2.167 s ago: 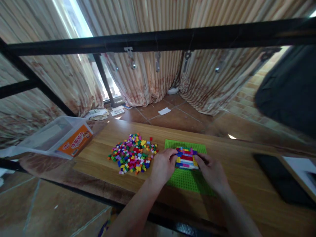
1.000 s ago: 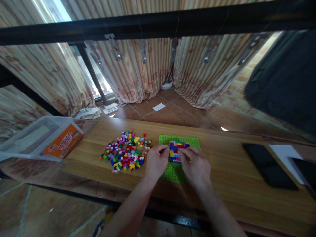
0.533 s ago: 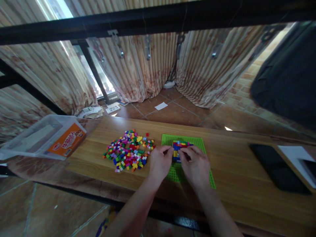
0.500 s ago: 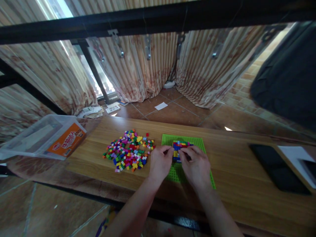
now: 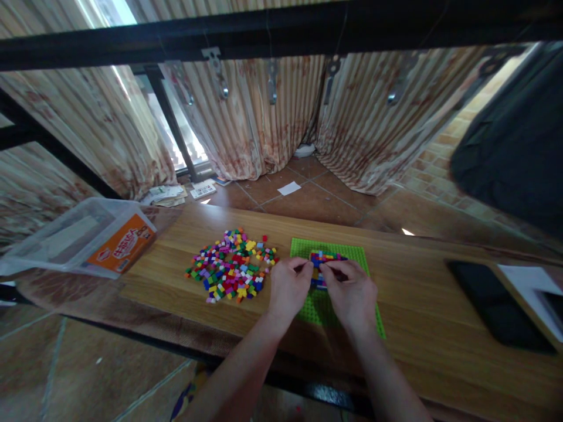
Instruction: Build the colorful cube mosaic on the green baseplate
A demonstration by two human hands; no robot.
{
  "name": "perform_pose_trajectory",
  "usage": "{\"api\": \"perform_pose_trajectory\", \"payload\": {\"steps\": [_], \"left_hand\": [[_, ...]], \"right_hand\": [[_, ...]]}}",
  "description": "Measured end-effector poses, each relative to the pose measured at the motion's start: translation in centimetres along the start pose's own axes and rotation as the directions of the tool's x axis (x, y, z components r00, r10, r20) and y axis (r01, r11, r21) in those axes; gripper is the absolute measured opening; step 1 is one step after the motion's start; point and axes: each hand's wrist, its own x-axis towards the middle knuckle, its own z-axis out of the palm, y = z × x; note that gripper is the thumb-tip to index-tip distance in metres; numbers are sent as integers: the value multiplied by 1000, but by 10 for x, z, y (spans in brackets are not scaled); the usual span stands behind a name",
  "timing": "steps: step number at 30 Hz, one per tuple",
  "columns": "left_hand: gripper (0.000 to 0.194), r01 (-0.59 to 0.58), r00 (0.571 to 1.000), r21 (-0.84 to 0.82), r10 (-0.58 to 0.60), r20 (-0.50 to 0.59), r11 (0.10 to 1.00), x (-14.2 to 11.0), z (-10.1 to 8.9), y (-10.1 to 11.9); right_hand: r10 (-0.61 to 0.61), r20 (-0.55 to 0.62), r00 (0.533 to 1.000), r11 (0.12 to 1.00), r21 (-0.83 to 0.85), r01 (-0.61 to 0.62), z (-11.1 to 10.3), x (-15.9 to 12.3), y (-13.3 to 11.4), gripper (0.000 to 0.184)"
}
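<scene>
A green studded baseplate (image 5: 325,245) lies on the wooden tabletop under both hands. On it stands a small build of coloured toy bricks (image 5: 328,257), red, blue, yellow and green, partly covered by my fingers. My left hand (image 5: 290,287) is at the build's left side, thumb and forefinger pinched together. From the right, my right hand (image 5: 352,293) reaches over the build with its fingers closed in a pinch. Whatever either pinch holds is too small and hidden to make out. A pile of loose toy bricks (image 5: 233,266) spreads to the left of my left hand.
At the far left is a clear plastic box (image 5: 57,234) with an orange label. A black tablet-like slab (image 5: 497,305) lies at the right, beside a white sheet (image 5: 528,281) with a dark device on it. A black rail (image 5: 281,35) crosses above the table's far side.
Both hands stay at the build in nearly the same pose, the fingertips slightly shifted. The whole view has moved a little.
</scene>
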Motion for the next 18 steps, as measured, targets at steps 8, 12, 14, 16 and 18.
{"api": "perform_pose_trajectory", "payload": {"steps": [8,12,14,16,18], "left_hand": [[22,20,1000,-14,-20,-12,1000,-1,1,4],[22,19,999,-16,-19,-26,1000,-1,2,3],[23,19,1000,-22,-19,-24,1000,-1,3,2],[23,20,1000,-25,-21,-14,999,-2,3,1],[24,14,1000,-28,-14,7,1000,-2,3,0]], "right_hand": [[-41,22,999,999,-5,41,1,-1,5,22],[-111,26,993,990,-80,113,0,-3,4,23],[-132,29,991,986,-103,135,-1,-3,4,23],[-154,27,988,983,-99,156,-1,-4,5,24],[-177,22,984,982,-58,178,-3,-4,8,24]]}}
